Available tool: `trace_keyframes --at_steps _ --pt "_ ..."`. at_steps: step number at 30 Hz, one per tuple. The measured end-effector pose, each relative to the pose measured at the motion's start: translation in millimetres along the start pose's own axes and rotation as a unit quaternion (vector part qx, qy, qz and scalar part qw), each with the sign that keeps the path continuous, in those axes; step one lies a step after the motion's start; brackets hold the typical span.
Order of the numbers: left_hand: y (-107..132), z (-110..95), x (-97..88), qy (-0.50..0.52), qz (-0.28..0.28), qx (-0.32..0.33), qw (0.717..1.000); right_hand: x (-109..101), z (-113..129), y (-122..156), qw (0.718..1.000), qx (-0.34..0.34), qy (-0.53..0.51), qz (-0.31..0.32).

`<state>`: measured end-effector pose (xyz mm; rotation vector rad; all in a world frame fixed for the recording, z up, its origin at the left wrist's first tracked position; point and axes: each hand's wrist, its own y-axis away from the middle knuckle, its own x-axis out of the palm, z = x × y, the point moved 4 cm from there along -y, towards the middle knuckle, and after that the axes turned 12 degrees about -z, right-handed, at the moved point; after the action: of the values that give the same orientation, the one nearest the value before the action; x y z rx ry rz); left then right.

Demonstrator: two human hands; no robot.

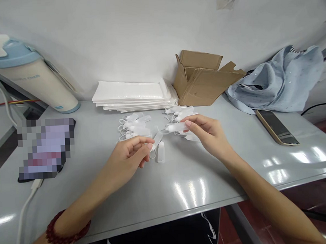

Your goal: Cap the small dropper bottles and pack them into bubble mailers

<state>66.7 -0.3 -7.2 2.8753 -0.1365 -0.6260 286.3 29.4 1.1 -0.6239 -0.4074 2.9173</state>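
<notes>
Bottles point(140, 130) are seemingly being handled singly: over the surface point(133, 195), one bottle point(175, 127) is pinched by the right hand point(206, 131), a second bottle point(158, 139) by the left hand point(133, 152); gentle fingertip control is probably called for next.

Left hand point(134, 151) is pinching a little whitish plastic bottle point(158, 138) over the grey counter point(144, 196), and the right hand point(206, 131) has a second bottle point(175, 127). There's a loose heap point(137, 130) of them on the left, another pile point(188, 112) on the right. Behind that: stacked white envelopes point(131, 91), an open cardboard box point(204, 86), plus some pale blue cloth thing point(282, 82).
</notes>
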Motion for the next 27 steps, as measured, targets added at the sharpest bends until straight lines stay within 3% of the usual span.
trace_keyframes --at_steps 6,15,23,27 --pt "0.1 -0.1 2.0 0.002 0.008 -0.006 1.0 7.5 1.9 5.0 0.993 0.049 -0.088 0.06" --pt "-0.2 0.8 0.8 -0.005 0.015 -0.032 0.999 7.7 4.0 7.7 0.989 0.074 -0.11 0.069" --pt "-2.7 4.8 -0.8 0.178 0.024 -0.038 0.983 8.4 3.0 6.4 0.99 0.062 -0.112 0.055" --pt "-2.1 4.4 -1.8 0.124 0.013 -0.02 0.992 9.0 1.4 7.1 0.99 0.065 -0.112 0.058"
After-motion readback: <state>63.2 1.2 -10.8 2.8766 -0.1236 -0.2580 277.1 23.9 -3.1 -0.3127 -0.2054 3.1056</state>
